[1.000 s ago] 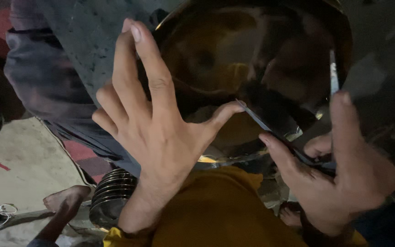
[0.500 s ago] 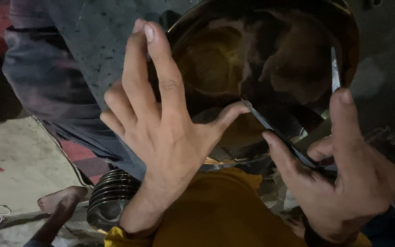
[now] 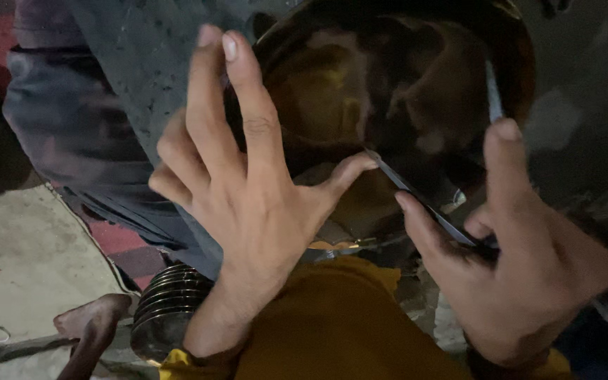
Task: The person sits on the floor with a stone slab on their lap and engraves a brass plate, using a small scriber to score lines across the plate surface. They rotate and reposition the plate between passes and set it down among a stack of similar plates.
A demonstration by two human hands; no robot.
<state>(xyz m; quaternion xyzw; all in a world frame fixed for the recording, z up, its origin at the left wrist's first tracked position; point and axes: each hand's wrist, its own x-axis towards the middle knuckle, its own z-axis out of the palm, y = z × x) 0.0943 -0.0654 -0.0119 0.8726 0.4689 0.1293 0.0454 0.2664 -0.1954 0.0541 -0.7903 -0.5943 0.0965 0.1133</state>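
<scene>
Against the bowl (image 3: 360, 105), the left hand (image 3: 248, 204) has slid slightly right, fingers spread wide, steadying it; the right hand (image 3: 522, 274) still pinches the blade (image 3: 423, 204).

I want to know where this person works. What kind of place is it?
Probably a small floor-level metal workshop. The left hand steadies a big shiny metal bowl, the right hand holds thin metal tongs, and stacked metal discs sit by the bare concrete floor.
</scene>
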